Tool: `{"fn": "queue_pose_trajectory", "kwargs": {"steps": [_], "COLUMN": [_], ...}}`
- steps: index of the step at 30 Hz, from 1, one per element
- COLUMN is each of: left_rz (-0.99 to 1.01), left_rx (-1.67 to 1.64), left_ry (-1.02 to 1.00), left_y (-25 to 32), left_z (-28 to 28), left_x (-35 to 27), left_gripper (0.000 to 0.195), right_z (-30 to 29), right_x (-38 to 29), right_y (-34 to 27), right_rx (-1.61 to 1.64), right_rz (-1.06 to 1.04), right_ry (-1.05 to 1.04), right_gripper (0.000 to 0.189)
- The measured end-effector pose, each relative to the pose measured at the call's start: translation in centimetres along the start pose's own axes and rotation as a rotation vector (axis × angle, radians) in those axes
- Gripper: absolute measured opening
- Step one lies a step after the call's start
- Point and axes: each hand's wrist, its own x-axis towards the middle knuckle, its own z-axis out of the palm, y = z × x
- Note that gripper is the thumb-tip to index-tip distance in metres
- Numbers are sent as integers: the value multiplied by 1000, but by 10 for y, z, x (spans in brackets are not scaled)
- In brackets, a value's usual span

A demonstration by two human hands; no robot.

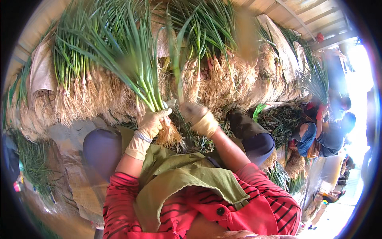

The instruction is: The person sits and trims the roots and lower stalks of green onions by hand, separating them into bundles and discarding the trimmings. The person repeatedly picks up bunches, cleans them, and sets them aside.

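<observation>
My left hand [153, 121], in a pale glove with a metal-banded watch over its cuff, is closed around a bunch of rooted green garlic plants [152, 92]. The long leaves fan up and to the left, and the tan roots hang below the fist. My right hand [198, 115], also gloved, is blurred just right of the bunch. A blurred green leaf rises above it; whether the fingers hold it cannot be told. In front stands a long row of similar plants [80, 89], leaves up, with thick fibrous roots facing me.
Loose leaf trimmings [280, 122] lie on the ground to the right and between my knees. Woven sacking [44, 71] covers parts of the row. At the right a co-worker [328, 134] with red gloves holds another bunch. More plants [32, 161] lie at the left.
</observation>
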Motion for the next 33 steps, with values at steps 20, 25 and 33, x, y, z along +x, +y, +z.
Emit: {"fn": "queue_pose_trajectory", "kwargs": {"steps": [20, 25, 33], "left_rz": [-70, -12, -92], "left_rx": [-167, -197, -532], "left_ry": [-125, -134, -329], "left_y": [1, -2, -6], "left_z": [-11, -12, -31], "left_x": [-4, -5, -11], "left_gripper": [16, 18, 27], "right_z": [-13, 4, 5], "right_x": [14, 6, 80], "right_y": [-43, -4, -8], "right_rx": [-349, -13, 1407], "right_rz": [-156, -25, 139], "right_ry": [-78, 69, -99], "right_gripper": [20, 12, 13]}}
